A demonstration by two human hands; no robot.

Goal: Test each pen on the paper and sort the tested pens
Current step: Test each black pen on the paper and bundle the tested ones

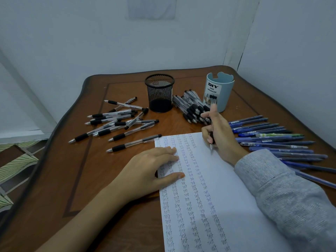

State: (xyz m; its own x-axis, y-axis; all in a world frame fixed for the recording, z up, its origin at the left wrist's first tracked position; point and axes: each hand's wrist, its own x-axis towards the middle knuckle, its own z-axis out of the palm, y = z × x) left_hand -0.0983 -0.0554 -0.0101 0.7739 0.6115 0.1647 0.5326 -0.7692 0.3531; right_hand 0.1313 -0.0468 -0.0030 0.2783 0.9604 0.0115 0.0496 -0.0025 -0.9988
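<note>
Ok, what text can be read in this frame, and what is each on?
"DIY DESK ORGANIZER": label on the light blue cup.
"Test", handwritten over and over in columns: the paper.
Barcode digits on that label: too small to read.
Print on the blue pens and black-grip pens: too small to read.
</note>
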